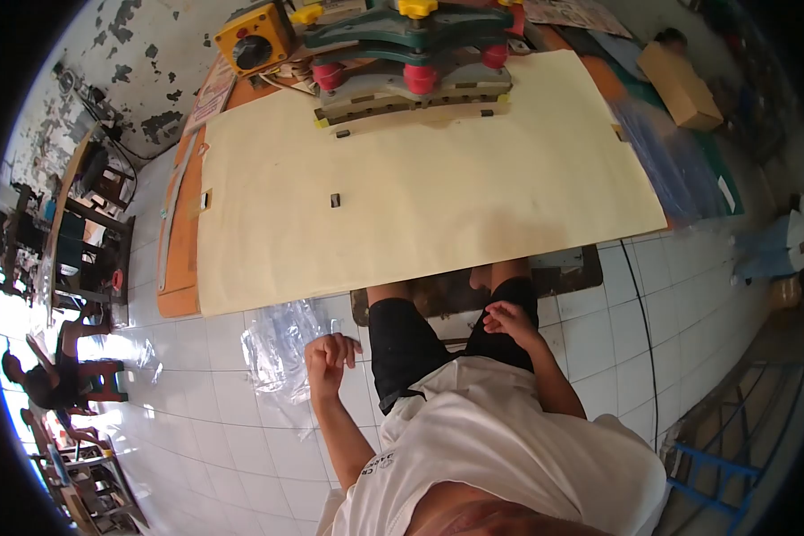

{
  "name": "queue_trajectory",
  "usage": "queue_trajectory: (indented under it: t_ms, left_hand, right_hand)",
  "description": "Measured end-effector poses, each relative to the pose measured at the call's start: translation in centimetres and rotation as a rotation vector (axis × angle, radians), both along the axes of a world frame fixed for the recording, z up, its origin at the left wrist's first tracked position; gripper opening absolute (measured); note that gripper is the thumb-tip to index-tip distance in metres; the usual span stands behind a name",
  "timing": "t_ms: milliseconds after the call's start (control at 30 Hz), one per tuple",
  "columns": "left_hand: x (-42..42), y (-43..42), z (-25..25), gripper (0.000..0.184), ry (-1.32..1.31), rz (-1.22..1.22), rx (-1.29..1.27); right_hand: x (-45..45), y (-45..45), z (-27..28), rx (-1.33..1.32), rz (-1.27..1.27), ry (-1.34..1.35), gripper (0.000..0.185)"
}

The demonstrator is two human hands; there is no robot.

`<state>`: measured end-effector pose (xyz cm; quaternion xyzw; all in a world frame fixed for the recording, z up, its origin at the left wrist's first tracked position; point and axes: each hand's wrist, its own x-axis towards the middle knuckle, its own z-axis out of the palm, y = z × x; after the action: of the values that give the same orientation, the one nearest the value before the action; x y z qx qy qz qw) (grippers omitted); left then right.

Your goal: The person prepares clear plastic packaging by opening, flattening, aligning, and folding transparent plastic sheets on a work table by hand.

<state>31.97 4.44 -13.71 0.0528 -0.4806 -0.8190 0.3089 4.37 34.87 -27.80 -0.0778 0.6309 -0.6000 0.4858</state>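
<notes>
My left hand (333, 354) is held up left of my lap, in front of the table edge. Its fingers are curled in, and I see nothing in them. My right hand (507, 320) hovers over my right thigh, fingers loosely bent and apart, holding nothing visible. Both hands are clear of the large cream sheet (438, 188), which covers most of the orange table (178, 277). A small dark piece (335, 200) lies on the sheet. At the far side stands a green clamp-like machine (411, 36) with yellow knobs and red round parts.
A yellow box with a black dial (255, 40) stands beside the machine. Clear plastic (281, 353) lies on the floor at left. A cardboard box (679, 85), plastic film (648, 156) and a black cable (639, 313) are at right. Another person (54, 380) sits far left.
</notes>
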Motion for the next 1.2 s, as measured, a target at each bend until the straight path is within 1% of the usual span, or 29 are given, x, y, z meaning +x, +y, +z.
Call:
queue_trajectory:
  t_ms: [67,100,133,167,200,233,300,333,367,433,467,533,667,733,767,833,900,967,1000,1033,1067,1100,1133,1167,1200]
  left_hand:
    - [-3.5,1.8,8.1,0.062,0.26,-0.205,-0.095]
    - [-5.5,2.6,10.9,0.065,0.469,-0.302,-0.15]
    - [-7.1,3.6,14.0,0.059,0.596,-0.33,-0.182]
    - [-8.4,4.3,16.7,0.058,0.698,-0.336,-0.155]
    - [-9.4,5.2,19.2,0.058,0.798,-0.334,-0.126]
    - [-9.7,6.7,21.8,0.057,0.809,-0.215,-0.011]
    - [-11.8,8.3,26.4,0.058,1.027,-0.247,-0.004]
    - [-11.9,8.2,27.6,0.056,1.014,-0.282,-0.088]
    - [-12.4,8.1,28.5,0.055,1.028,-0.327,-0.174]
    - [-12.7,8.1,28.9,0.054,1.019,-0.402,-0.255]
    - [-13.0,8.2,29.1,0.054,1.017,-0.39,-0.262]
    - [-13.4,8.5,29.5,0.054,0.988,-0.418,-0.349]
    - [-13.8,9.4,29.6,0.054,0.972,-0.347,-0.331]
    - [-13.9,9.5,29.9,0.057,0.928,-0.393,-0.27]
    - [-14.0,9.3,30.0,0.057,0.928,-0.387,-0.277]
    - [-14.1,8.7,29.7,0.054,0.97,-0.41,-0.291]
    - [-12.7,7.0,28.1,0.049,0.913,-0.33,-0.315]
    - [-12.2,4.7,25.7,0.054,0.83,-0.209,-0.334]
    - [-12.5,3.3,24.0,0.058,0.773,-0.131,-0.341]
    - [-12.0,1.1,22.2,0.056,0.528,-0.007,-0.49]
    - [-11.4,-0.5,20.9,0.052,0.165,0.156,-0.615]
    - [-11.9,-2.3,18.9,0.047,-0.116,0.373,-0.718]
    - [-12.3,-3.6,17.8,0.038,-0.381,0.483,-0.855]
    - [-12.3,-5.6,15.3,0.026,-0.553,0.563,-0.813]
    - [-12.7,-7.0,13.4,0.016,-0.55,0.608,-0.76]
  right_hand:
    - [-0.6,0.2,0.0,-0.059,-0.023,-0.094,0.028]
    - [-0.9,0.2,-0.1,-0.057,-0.023,-0.102,0.028]
    - [-1.2,0.3,-0.1,-0.102,-0.041,-0.18,0.027]
    - [-1.6,0.4,-0.2,-0.144,-0.057,-0.259,0.026]
    - [-2.0,0.6,-0.2,-0.135,-0.05,-0.271,0.026]
    - [-2.4,0.8,-0.3,-0.184,-0.063,-0.313,0.026]
    - [-2.7,1.2,-0.5,-0.278,-0.082,-0.403,0.024]
    - [-2.8,1.4,-0.5,-0.326,-0.076,-0.414,0.025]
    - [-2.7,1.6,-0.5,-0.316,-0.051,-0.423,0.025]
    - [-2.8,2.0,-0.7,-0.33,-0.106,-0.443,0.025]
    - [-2.8,2.2,-1.0,-0.376,-0.12,-0.471,0.026]
    - [-3.2,2.3,-1.1,-0.384,-0.124,-0.475,0.027]
    - [-3.8,2.5,-1.4,-0.424,-0.111,-0.507,0.029]
    - [-4.2,2.5,-1.2,-0.421,-0.103,-0.533,0.03]
    - [-4.2,2.6,-0.9,-0.412,-0.102,-0.559,0.031]
    - [-4.2,2.6,-0.4,-0.385,-0.117,-0.554,0.031]
    - [-4.3,2.9,0.1,-0.36,-0.134,-0.541,0.03]
    - [-4.9,3.7,0.5,-0.11,-0.253,-0.266,0.029]
    - [-5.3,4.2,1.6,-0.012,-0.371,-0.08,0.028]
    - [-6.0,5.0,3.2,0.031,-0.518,0.097,0.027]
    - [-7.7,6.2,3.7,0.12,-0.716,0.29,0.025]
    - [-9.1,7.7,5.2,0.047,-0.909,0.449,0.025]
    - [-10.8,8.9,7.1,-0.019,-1.145,0.619,0.023]
    - [-12.9,10.6,7.9,0.095,-1.275,1.019,0.023]
    - [-13.7,10.2,13.2,0.262,-1.375,1.209,0.025]
